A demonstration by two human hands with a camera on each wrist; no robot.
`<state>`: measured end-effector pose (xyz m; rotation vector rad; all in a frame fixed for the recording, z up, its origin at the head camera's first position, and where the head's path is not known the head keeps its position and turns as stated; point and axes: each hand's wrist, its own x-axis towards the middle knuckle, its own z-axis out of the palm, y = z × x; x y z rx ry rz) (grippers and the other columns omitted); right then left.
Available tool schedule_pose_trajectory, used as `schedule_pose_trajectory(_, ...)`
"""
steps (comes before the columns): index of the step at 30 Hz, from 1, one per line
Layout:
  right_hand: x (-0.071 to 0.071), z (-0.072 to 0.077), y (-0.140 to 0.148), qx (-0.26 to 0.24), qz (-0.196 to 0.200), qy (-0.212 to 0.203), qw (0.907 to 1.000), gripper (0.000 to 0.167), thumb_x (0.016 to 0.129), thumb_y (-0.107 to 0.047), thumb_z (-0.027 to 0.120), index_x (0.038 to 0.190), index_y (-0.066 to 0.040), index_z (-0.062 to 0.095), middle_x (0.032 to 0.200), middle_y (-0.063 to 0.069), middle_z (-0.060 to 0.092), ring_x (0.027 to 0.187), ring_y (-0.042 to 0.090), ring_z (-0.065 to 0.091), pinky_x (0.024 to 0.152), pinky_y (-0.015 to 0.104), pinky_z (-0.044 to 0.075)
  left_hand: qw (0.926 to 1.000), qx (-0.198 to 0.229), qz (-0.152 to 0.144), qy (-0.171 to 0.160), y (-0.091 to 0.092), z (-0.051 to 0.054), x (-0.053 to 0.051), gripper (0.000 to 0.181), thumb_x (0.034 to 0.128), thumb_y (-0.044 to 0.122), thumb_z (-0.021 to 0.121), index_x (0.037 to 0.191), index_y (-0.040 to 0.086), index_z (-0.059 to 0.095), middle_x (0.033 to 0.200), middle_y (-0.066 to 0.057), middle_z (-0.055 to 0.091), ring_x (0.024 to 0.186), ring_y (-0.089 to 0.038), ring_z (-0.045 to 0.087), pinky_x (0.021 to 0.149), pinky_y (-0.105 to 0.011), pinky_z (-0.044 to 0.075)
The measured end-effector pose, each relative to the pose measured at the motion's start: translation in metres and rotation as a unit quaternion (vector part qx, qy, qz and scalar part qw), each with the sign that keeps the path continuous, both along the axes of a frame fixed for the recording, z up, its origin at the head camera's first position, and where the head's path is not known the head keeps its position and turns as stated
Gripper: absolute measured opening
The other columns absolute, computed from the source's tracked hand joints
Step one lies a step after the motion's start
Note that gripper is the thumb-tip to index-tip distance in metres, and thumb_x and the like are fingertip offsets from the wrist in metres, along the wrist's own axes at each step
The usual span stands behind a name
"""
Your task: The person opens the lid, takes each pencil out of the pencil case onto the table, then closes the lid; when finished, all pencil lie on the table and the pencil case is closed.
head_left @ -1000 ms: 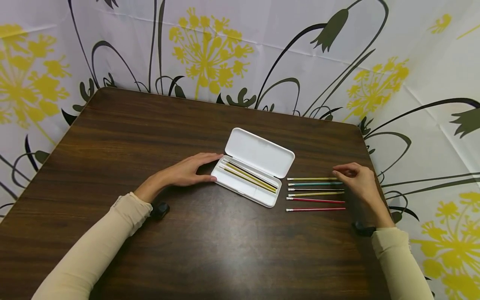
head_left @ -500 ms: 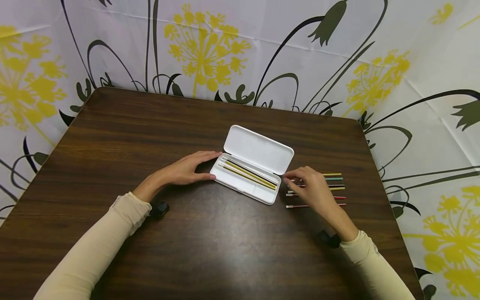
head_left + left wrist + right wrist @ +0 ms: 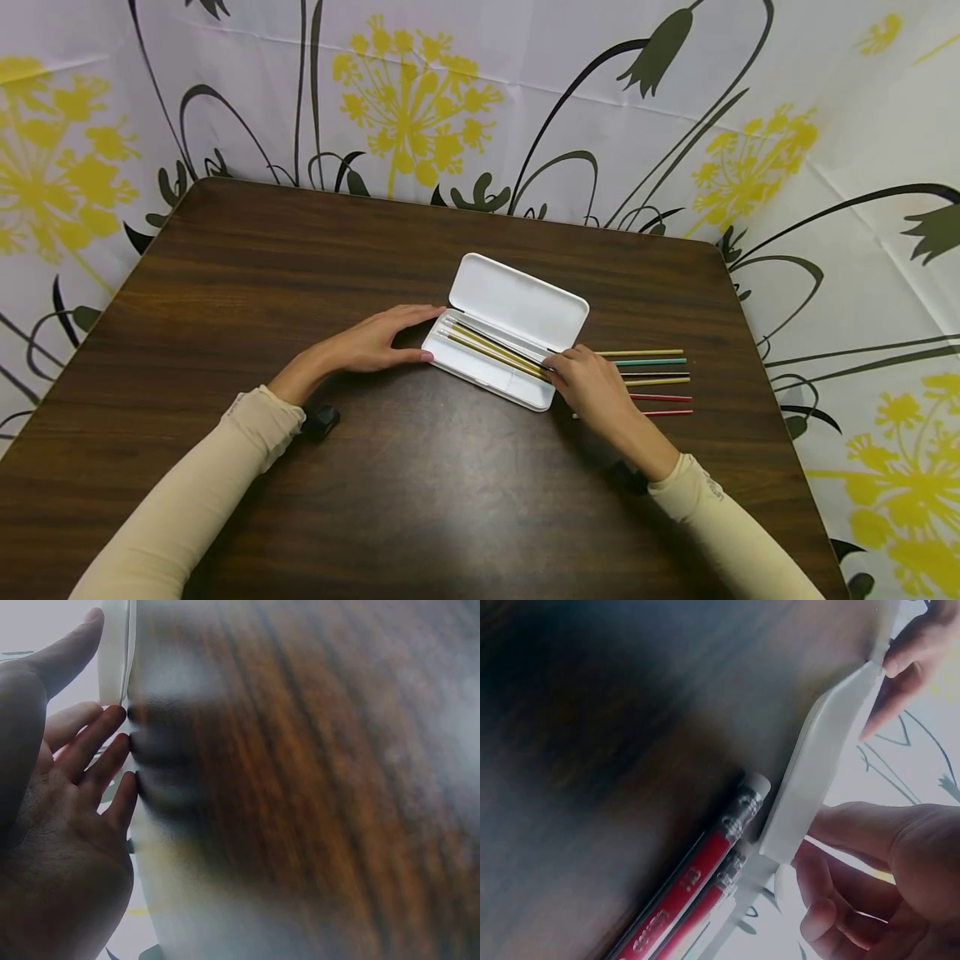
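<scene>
A white pencil case [image 3: 517, 302] lies on the table with its lid tipped back. Inside it are several pencils [image 3: 491, 350], yellow and dark ones. My left hand [image 3: 367, 340] rests at the case's left end, fingers extended, its thumb by the front corner and fingertips by the back one. At the right end my right hand [image 3: 596, 387] reaches in over the pencil tips with curled fingers. The right wrist view has its fingertips hidden behind the case wall [image 3: 810, 776], so whether they pinch a pencil is unclear.
Right of the case, loose pencils lie in a row: a yellow pencil [image 3: 652, 352], a teal pencil [image 3: 652, 362], a dark one, another yellow one and two red pencils [image 3: 663, 397]. Patterned cloth [image 3: 420, 100] hangs behind the brown table [image 3: 300, 250].
My right hand has moved left from the far ends of the loose pencils to the case's right end. The left hand stays put, and the row of pencils looks the same.
</scene>
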<state>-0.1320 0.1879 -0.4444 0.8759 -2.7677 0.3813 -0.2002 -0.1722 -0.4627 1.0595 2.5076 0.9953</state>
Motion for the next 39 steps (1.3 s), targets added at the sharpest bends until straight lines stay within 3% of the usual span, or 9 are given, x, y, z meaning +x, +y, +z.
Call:
schedule_pose_trajectory(9, 0.0, 0.002, -0.013, 0.044, -0.047, 0.007, 0.9979, 0.006, 0.084, -0.008, 0.077, 0.084, -0.01, 0.072, 0.069, 0.003, 0.059, 0.068, 0.025, 0.058, 0.048, 0.039, 0.046, 1.0, 0.005, 0.001, 0.006, 0.0, -0.001, 0.0, 0.073, 0.0923, 0.035, 0.07, 0.153, 0.013, 0.036, 0.154, -0.009, 0.036, 0.14, -0.027, 0.031, 0.108, -0.054, 0.028)
schedule_pose_trajectory(15, 0.0, 0.007, -0.021, 0.06, -0.091, -0.023, 0.9938, 0.007, 0.082, -0.004, 0.076, 0.082, -0.01, 0.075, 0.074, 0.007, 0.056, 0.071, 0.026, 0.054, 0.048, 0.042, 0.046, 1.0, 0.002, 0.0, 0.001, 0.001, -0.001, 0.0, 0.074, 0.0924, 0.038, 0.069, 0.154, 0.015, 0.034, 0.154, -0.006, 0.035, 0.14, -0.026, 0.03, 0.108, -0.054, 0.028)
schedule_pose_trajectory(20, 0.003, 0.007, -0.018, 0.014, -0.11, -0.015, 0.9937, 0.01, 0.082, -0.008, 0.079, 0.09, -0.012, 0.079, 0.079, 0.005, 0.063, 0.076, 0.024, 0.055, 0.052, 0.04, 0.048, 1.0, 0.0, -0.003, -0.001, 0.002, -0.001, 0.001, 0.075, 0.0924, 0.038, 0.069, 0.154, 0.014, 0.034, 0.155, -0.008, 0.035, 0.141, -0.026, 0.029, 0.108, -0.054, 0.027)
schedule_pose_trajectory(26, 0.004, 0.003, -0.006, -0.101, -0.089, 0.022, 0.9906, 0.013, 0.08, -0.006, 0.081, 0.093, -0.01, 0.08, 0.08, 0.001, 0.071, 0.071, 0.018, 0.056, 0.055, 0.034, 0.046, 1.0, -0.002, -0.001, -0.005, 0.002, -0.001, 0.001, 0.075, 0.0923, 0.038, 0.069, 0.154, 0.014, 0.034, 0.155, -0.009, 0.034, 0.141, -0.027, 0.029, 0.109, -0.054, 0.025)
schedule_pose_trajectory(31, -0.001, -0.002, 0.006, -0.215, -0.063, -0.028, 0.9741, 0.013, 0.078, -0.005, 0.083, 0.09, -0.009, 0.081, 0.083, -0.001, 0.074, 0.071, 0.013, 0.065, 0.061, 0.03, 0.051, 1.0, -0.001, -0.001, -0.006, 0.001, -0.001, 0.001, 0.074, 0.0928, 0.037, 0.069, 0.154, 0.014, 0.034, 0.155, -0.008, 0.034, 0.141, -0.027, 0.029, 0.109, -0.055, 0.026)
schedule_pose_trajectory(35, -0.004, -0.004, 0.015, -0.283, -0.086, -0.106, 0.9494, 0.008, 0.08, -0.009, 0.082, 0.088, -0.012, 0.081, 0.085, -0.005, 0.074, 0.076, 0.011, 0.069, 0.064, 0.024, 0.051, 1.0, -0.002, 0.0, -0.005, 0.0, -0.001, 0.001, 0.074, 0.093, 0.037, 0.068, 0.154, 0.015, 0.033, 0.155, -0.007, 0.034, 0.141, -0.026, 0.029, 0.109, -0.054, 0.026)
schedule_pose_trajectory(39, -0.004, -0.004, 0.027, -0.31, -0.105, -0.169, 0.9296, 0.008, 0.082, -0.015, 0.081, 0.09, -0.015, 0.081, 0.087, -0.007, 0.074, 0.076, 0.011, 0.068, 0.062, 0.021, 0.05, 1.0, 0.0, 0.003, -0.004, -0.001, -0.002, 0.002, 0.074, 0.0928, 0.038, 0.069, 0.154, 0.015, 0.034, 0.154, -0.007, 0.035, 0.141, -0.026, 0.029, 0.109, -0.054, 0.026)
